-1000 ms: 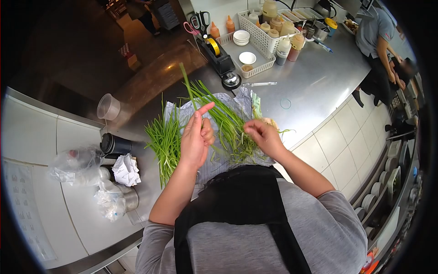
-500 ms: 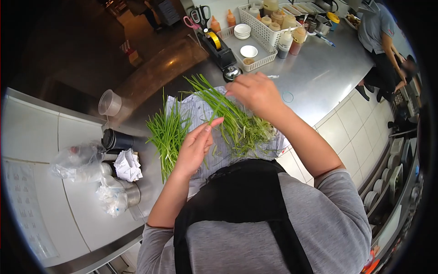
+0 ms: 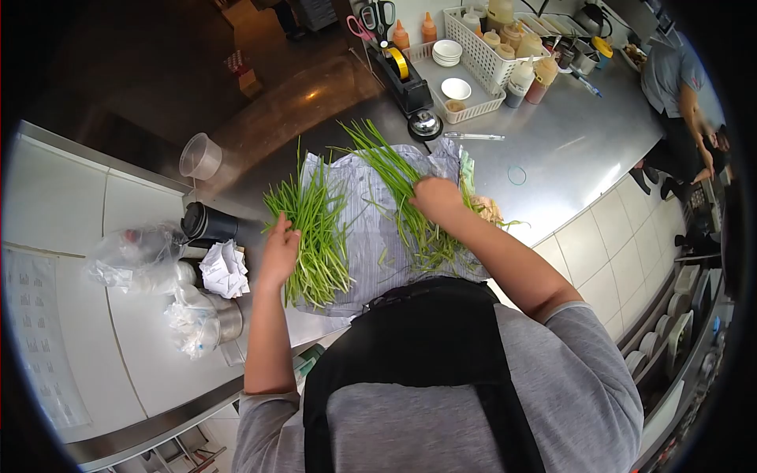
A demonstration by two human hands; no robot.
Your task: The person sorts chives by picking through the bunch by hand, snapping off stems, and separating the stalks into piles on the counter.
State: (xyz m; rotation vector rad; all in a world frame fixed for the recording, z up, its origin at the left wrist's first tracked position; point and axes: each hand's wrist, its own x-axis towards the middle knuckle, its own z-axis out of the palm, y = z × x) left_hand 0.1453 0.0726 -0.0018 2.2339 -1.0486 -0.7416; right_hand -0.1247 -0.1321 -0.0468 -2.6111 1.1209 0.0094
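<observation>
Two heaps of green chives lie on a grey striped cloth or paper spread (image 3: pixel 367 260) on the counter. My left hand (image 3: pixel 281 251) rests against the outer side of the left heap of chives (image 3: pixel 319 236), fingers extended and apart, holding nothing. Over the right heap of chives (image 3: pixel 382 162), my right hand (image 3: pixel 438 199) is closed on some stalks, its fingertips partly hidden. That heap is messier, with loose trimmings toward my apron. Beside my right forearm a light brown item (image 3: pixel 486 209) shows in part; I cannot make out what it is.
Beyond the heaps stand a call bell (image 3: pixel 425 124), a tape dispenser (image 3: pixel 406 88) and a white basket (image 3: pixel 481 55) of sauce bottles. A pen (image 3: pixel 473 136) and a rubber band (image 3: pixel 516 175) lie to the right. Crumpled paper (image 3: pixel 225 269) is at left. Another person (image 3: pixel 674 79) is far right.
My left hand has moved left and down to the outer side of the left heap. My right hand has lowered onto the right heap. The left heap looks broader; the view has shifted slightly.
</observation>
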